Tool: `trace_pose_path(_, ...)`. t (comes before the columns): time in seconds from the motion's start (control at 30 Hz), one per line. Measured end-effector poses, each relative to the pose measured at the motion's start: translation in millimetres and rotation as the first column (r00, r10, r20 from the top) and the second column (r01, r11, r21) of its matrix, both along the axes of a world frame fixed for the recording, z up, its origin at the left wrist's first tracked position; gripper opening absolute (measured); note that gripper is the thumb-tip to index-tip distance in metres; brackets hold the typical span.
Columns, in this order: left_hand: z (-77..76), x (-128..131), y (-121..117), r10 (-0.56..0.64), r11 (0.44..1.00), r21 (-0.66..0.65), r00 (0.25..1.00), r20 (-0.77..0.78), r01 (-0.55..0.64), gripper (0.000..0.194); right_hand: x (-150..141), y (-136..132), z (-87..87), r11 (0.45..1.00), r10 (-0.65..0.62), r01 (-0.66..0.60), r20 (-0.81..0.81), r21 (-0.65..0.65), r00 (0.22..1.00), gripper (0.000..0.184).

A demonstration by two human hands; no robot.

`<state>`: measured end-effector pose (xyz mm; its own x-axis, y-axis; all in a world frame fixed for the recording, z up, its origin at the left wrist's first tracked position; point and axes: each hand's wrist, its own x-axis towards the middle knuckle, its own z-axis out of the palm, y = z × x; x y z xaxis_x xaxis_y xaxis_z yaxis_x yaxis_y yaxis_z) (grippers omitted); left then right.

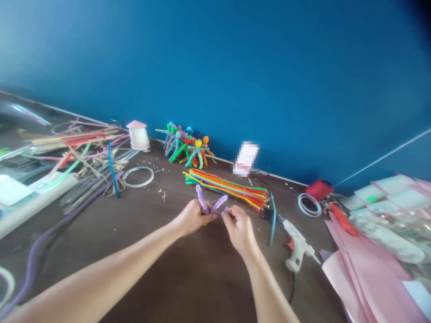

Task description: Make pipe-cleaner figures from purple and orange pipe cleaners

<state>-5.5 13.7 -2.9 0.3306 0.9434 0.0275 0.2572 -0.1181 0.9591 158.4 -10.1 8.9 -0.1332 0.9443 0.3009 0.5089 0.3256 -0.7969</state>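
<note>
My left hand (194, 218) is closed around a purple pipe-cleaner figure (201, 197), from which two thick wound limbs stick up in a V. Thumb and fingertips of my right hand (238, 228) pinch a thin purple end at the right side of that piece. Part of the figure is hidden behind my left fingers. Just beyond my hands lies a tied bundle of colourful pipe cleaners (229, 186). Finished-looking pipe-cleaner figures (188, 146) in several colours stand in a group near the wall.
A white glue gun (298, 246) lies to the right, beside pink sheets (365, 269) and an orange cutter (343, 219). Wire coils (309, 205) and red thread (319, 189) sit behind. At left are a white cup with a pink lid (138, 136), a ring (138, 169) and heaped sticks.
</note>
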Motion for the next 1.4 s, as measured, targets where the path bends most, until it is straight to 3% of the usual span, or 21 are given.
trace_pose_path(0.07, 4.3, -1.1, -0.4, -0.057, 0.996, 0.066, 0.998, 0.012, 0.057, 0.016, 0.0, 0.6, -1.5, 0.984, 0.016, -0.038, -0.128, -0.173, 0.992, 0.025)
trace_pose_path(0.17, 11.2, -1.2, -2.8, -0.173, 0.975, 0.152, 0.982, 0.077, 0.16, 0.013, 0.0, 1.6, -3.7, 0.889, 0.014, -0.187, -0.383, -0.418, 0.924, 0.023)
trace_pose_path(0.23, 12.4, 0.4, -5.4, -0.215, 0.976, 0.064, 0.959, 0.184, 0.207, 0.013, 0.0, 2.3, -5.0, 0.813, -0.012, -0.296, -0.523, -0.502, 0.852, 0.019)
trace_pose_path(0.3, 10.1, 3.4, -7.8, -0.177, 0.968, -0.113, 0.927, 0.331, 0.225, 0.015, -0.2, 3.1, -6.3, 0.773, -0.049, -0.348, -0.597, -0.53, 0.801, 0.018)
trace_pose_path(0.37, 6.2, 6.6, -9.2, -0.075, 0.941, -0.259, 0.884, 0.461, 0.216, 0.018, -0.7, 3.6, -7.7, 0.802, -0.087, -0.303, -0.602, -0.514, 0.794, 0.018)
trace_pose_path(0.43, 3.4, 9.0, -9.3, 0.042, 0.917, -0.355, 0.842, 0.538, 0.181, 0.021, -1.3, 3.4, -8.4, 0.887, -0.127, -0.155, -0.552, -0.435, 0.824, 0.013)
trace_pose_path(0.53, 3.5, 9.9, -7.9, 0.176, 0.876, -0.465, 0.811, 0.558, 0.13, 0.023, -2.5, 1.3, -6.0, 0.986, -0.126, 0.068, -0.411, -0.152, 0.903, 0.015)
trace_pose_path(0.63, 6.1, 8.7, -7.0, 0.221, 0.847, -0.518, 0.809, 0.544, 0.117, 0.025, -3.7, -2.0, 0.2, 0.989, -0.015, 0.042, -0.189, 0.14, 0.982, 0.025)
trace_pose_path(0.7, 7.1, 8.1, -7.1, 0.218, 0.843, -0.523, 0.808, 0.547, 0.127, 0.025, -4.3, -3.6, 3.9, 0.977, 0.046, -0.029, -0.077, 0.211, 0.996, 0.026)
trace_pose_path(0.9, 5.4, 9.8, -8.4, 0.177, 0.872, -0.472, 0.815, 0.552, 0.13, 0.025, -3.1, -2.3, 4.1, 0.975, 0.056, -0.058, 0.016, 0.212, 0.998, 0.012)
trace_pose_path(1.07, 3.4, 12.6, -7.7, 0.218, 0.947, -0.311, 0.872, 0.439, -0.08, 0.023, -6.2, -4.9, 0.1, 0.999, 0.025, -0.025, -0.003, 0.046, 1.0, 0.014)
trace_pose_path(1.17, 3.2, 12.5, -6.1, 0.268, 0.952, -0.237, 0.902, 0.337, -0.194, 0.021, -9.7, -7.1, -0.2, 0.999, 0.035, -0.036, -0.038, -0.029, 0.999, 0.014)
trace_pose_path(1.4, 6.5, 12.7, -6.0, 0.264, 0.94, -0.305, 0.89, 0.372, -0.152, 0.023, -7.1, -5.2, -0.8, 0.994, 0.034, -0.039, 0.046, 0.101, 0.998, 0.007)
